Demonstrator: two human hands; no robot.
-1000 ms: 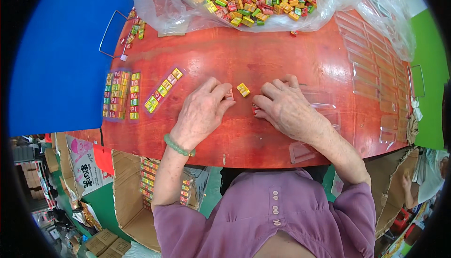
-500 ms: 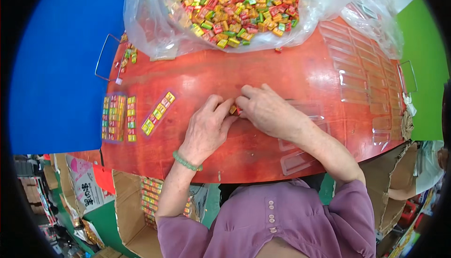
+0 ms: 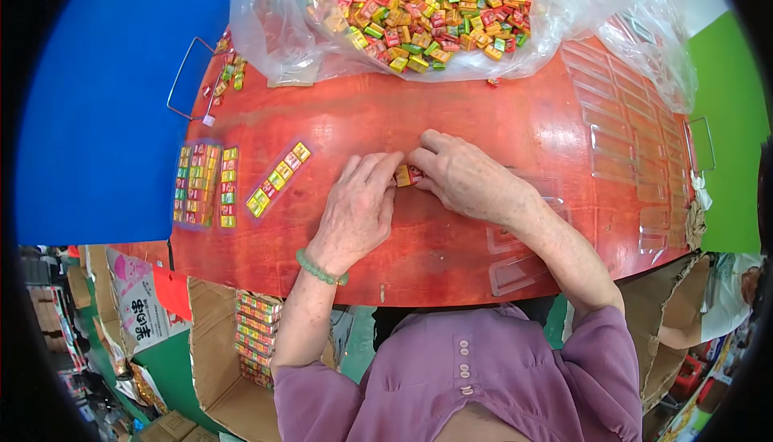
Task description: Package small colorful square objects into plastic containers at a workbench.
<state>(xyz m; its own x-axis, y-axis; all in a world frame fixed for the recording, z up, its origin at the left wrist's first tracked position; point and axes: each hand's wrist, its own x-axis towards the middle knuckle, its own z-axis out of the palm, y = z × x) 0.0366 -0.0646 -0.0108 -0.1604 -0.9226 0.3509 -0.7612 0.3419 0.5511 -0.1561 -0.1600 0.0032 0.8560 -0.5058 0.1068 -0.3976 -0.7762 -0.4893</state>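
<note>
Fingers [image 3: 422, 158] of the right hand [image 3: 467, 178] seem clamped, the left hand's [image 3: 357, 204] hold unclear, over a red bench [image 3: 346, 112]: a bag [image 3: 274, 35] of loose packets [image 3: 439, 19] remains, filled strips [image 3: 278, 179] lie at left, and between the hands a yellow packet [image 3: 403, 175] adjoins the gripped red packet [image 3: 415, 174].

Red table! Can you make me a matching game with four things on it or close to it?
1. yellow piece
2. bracelet
3. bag
4. shirt

A. purple
B. on the far part of the table
C. green
D. between the left hand and the right hand

Pairs: 1-D, 2-C, 3-B, 4-A
</note>
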